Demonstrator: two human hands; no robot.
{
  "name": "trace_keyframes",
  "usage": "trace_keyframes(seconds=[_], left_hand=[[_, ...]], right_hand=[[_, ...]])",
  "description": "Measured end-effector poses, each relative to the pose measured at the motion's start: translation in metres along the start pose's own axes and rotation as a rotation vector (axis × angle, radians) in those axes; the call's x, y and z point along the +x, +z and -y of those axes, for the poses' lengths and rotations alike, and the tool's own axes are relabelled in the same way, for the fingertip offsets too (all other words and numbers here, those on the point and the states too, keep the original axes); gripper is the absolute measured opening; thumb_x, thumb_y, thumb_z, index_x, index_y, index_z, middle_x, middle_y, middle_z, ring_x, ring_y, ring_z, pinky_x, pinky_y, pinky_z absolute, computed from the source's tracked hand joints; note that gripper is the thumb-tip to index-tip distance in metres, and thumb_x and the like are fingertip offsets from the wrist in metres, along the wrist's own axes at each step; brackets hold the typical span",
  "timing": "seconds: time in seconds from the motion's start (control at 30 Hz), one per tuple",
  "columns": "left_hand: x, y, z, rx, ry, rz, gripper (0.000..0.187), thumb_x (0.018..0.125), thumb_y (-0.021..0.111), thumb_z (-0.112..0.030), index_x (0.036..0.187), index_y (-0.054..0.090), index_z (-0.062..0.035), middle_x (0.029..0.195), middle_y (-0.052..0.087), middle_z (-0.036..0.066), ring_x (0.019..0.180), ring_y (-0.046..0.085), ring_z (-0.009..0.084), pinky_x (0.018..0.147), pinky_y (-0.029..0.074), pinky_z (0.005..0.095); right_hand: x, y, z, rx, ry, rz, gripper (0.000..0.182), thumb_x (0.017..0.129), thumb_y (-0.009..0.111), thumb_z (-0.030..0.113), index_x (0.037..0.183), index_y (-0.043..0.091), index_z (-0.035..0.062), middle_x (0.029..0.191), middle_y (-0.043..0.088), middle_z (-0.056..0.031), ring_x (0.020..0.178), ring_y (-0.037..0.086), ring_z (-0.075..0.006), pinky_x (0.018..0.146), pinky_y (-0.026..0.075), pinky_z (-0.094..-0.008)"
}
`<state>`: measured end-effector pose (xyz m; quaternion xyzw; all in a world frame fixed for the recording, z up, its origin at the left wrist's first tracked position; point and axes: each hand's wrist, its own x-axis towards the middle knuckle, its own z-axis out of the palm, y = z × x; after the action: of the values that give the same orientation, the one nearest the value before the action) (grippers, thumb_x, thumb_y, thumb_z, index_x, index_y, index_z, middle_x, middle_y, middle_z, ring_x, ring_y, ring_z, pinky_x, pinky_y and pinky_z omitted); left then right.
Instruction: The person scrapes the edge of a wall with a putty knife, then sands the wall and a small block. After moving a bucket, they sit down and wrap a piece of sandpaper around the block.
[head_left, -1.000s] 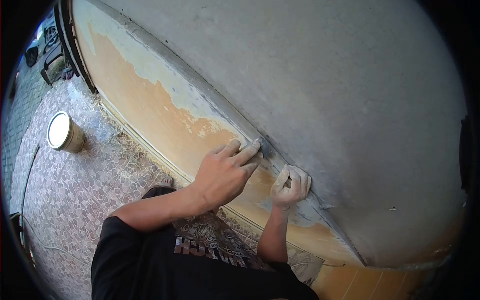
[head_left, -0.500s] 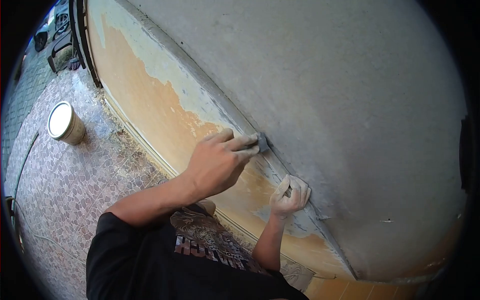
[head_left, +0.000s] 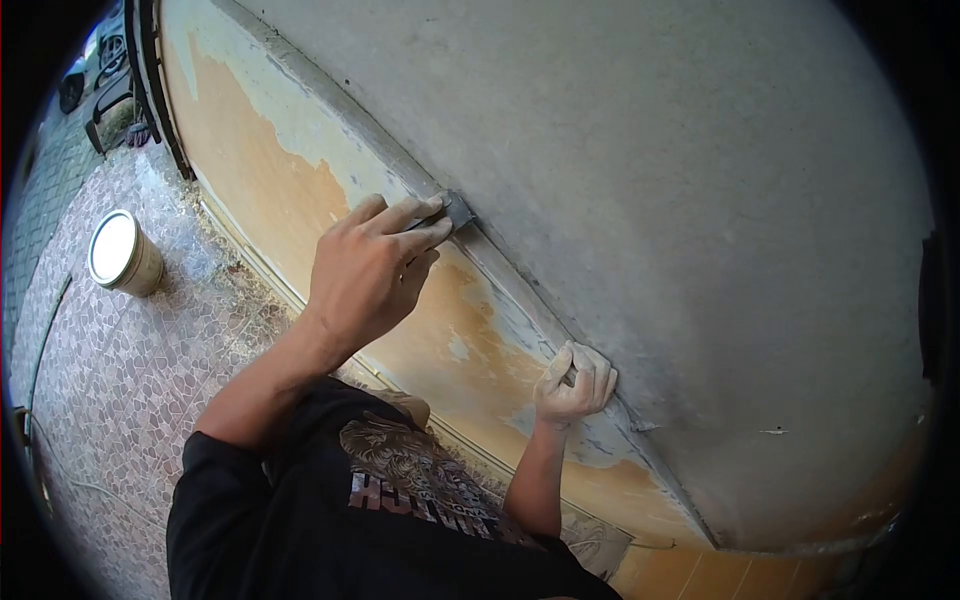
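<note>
My left hand [head_left: 372,262], dusted with pale powder on the fingers, is closed on a small dark grey scraper [head_left: 458,211]. Its flat end rests against the narrow raised ledge [head_left: 500,268] that runs diagonally along the wall. Farther down the same ledge, my right hand [head_left: 577,385], also coated in pale dust, is curled into a fist at the edge. Whatever lies inside that fist, if anything, is hidden. Below the ledge, the wall face [head_left: 250,130] shows patchy orange and whitish paint; on its other side spreads a smooth grey surface [head_left: 700,200].
A pale bucket [head_left: 125,255] with a white top stands on the patterned stone floor [head_left: 130,390] at left. Debris lies along the wall's foot. A hose [head_left: 45,345] runs across the floor, and a dark chair [head_left: 112,100] is at the upper left.
My left hand has slid up and to the left along the ledge with the scraper, away from my right hand. The right fist stays at nearly the same spot.
</note>
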<state>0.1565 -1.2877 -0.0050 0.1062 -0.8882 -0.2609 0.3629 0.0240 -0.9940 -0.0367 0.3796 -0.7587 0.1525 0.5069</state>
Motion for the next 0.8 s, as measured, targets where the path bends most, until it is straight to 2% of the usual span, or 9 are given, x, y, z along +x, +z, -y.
trace_keyframes(seconds=[0.03,0.17,0.23,0.3,0.37,0.5,0.57,0.7,0.8], left_hand=[[-0.006,0.004,-0.007,0.064,0.035,-0.009,0.033,0.089,0.078,-0.011,0.122,0.083,-0.0073,0.134,0.077,0.005,0.094,0.069,0.0269,0.085,0.060,0.0370],[-0.031,0.027,-0.046,-0.103,0.258,0.153,0.032,0.088,0.081,-0.014,0.120,0.084,-0.0114,0.129,0.077,0.001,0.096,0.069,0.0244,0.086,0.059,0.0356],[-0.016,0.020,-0.027,-0.265,0.113,0.113,0.032,0.087,0.082,-0.015,0.119,0.084,-0.0132,0.131,0.077,0.002,0.099,0.070,0.0247,0.088,0.060,0.0367],[-0.003,0.006,0.000,-0.027,0.001,-0.028,0.033,0.087,0.081,-0.014,0.120,0.084,-0.0126,0.132,0.077,0.003,0.098,0.070,0.0255,0.088,0.060,0.0369],[-0.003,0.004,0.005,-0.056,-0.045,-0.023,0.035,0.087,0.080,-0.013,0.122,0.083,-0.0103,0.134,0.077,0.003,0.098,0.070,0.0254,0.087,0.060,0.0366],[-0.034,0.037,-0.056,0.011,0.290,0.114,0.034,0.092,0.074,-0.016,0.125,0.083,-0.0126,0.137,0.076,0.001,0.100,0.068,0.0227,0.088,0.058,0.0342],[-0.032,0.043,-0.053,-0.150,0.244,0.138,0.033,0.093,0.075,-0.015,0.125,0.083,-0.0131,0.138,0.075,0.000,0.100,0.068,0.0227,0.089,0.058,0.0352],[-0.001,0.007,0.006,-0.032,-0.029,-0.065,0.031,0.092,0.077,-0.013,0.122,0.084,-0.0096,0.135,0.077,0.003,0.099,0.069,0.0257,0.088,0.059,0.0351],[-0.006,0.009,0.000,0.062,0.003,-0.060,0.032,0.090,0.077,-0.011,0.122,0.084,-0.0100,0.136,0.076,0.004,0.097,0.068,0.0254,0.087,0.059,0.0345]], right_hand=[[0.000,0.002,0.002,-0.002,0.006,-0.002,0.015,0.098,0.077,0.018,0.085,0.074,0.0115,0.085,0.076,-0.0021,0.074,0.070,-0.0246,0.068,0.048,-0.0400],[-0.002,0.006,0.002,-0.032,0.013,-0.026,0.015,0.099,0.076,0.018,0.086,0.074,0.0118,0.086,0.076,-0.0020,0.075,0.069,-0.0247,0.067,0.048,-0.0399],[-0.001,0.003,0.001,-0.024,0.003,-0.008,0.015,0.100,0.075,0.018,0.086,0.074,0.0118,0.086,0.077,-0.0021,0.074,0.069,-0.0243,0.067,0.047,-0.0396],[0.002,0.001,0.001,0.000,-0.015,-0.011,0.015,0.100,0.075,0.017,0.086,0.073,0.0116,0.085,0.076,-0.0023,0.073,0.069,-0.0240,0.067,0.047,-0.0394],[0.002,0.001,0.003,-0.001,-0.022,-0.014,0.017,0.101,0.075,0.017,0.085,0.072,0.0111,0.083,0.076,-0.0023,0.072,0.069,-0.0242,0.067,0.047,-0.0396],[0.000,0.005,0.009,-0.069,0.017,-0.026,0.019,0.102,0.074,0.017,0.084,0.071,0.0108,0.084,0.075,-0.0028,0.072,0.069,-0.0246,0.068,0.046,-0.0401],[-0.005,0.006,0.001,-0.064,-0.003,-0.015,0.020,0.103,0.073,0.017,0.083,0.070,0.0105,0.084,0.075,-0.0034,0.072,0.069,-0.0248,0.068,0.046,-0.0401],[-0.001,0.002,0.003,0.008,-0.018,-0.029,0.020,0.102,0.074,0.018,0.084,0.071,0.0111,0.082,0.075,-0.0034,0.072,0.069,-0.0245,0.067,0.046,-0.0398],[0.000,0.002,0.007,-0.022,0.018,-0.028,0.019,0.102,0.074,0.019,0.085,0.072,0.0112,0.083,0.075,-0.0027,0.074,0.070,-0.0238,0.068,0.046,-0.0394]])
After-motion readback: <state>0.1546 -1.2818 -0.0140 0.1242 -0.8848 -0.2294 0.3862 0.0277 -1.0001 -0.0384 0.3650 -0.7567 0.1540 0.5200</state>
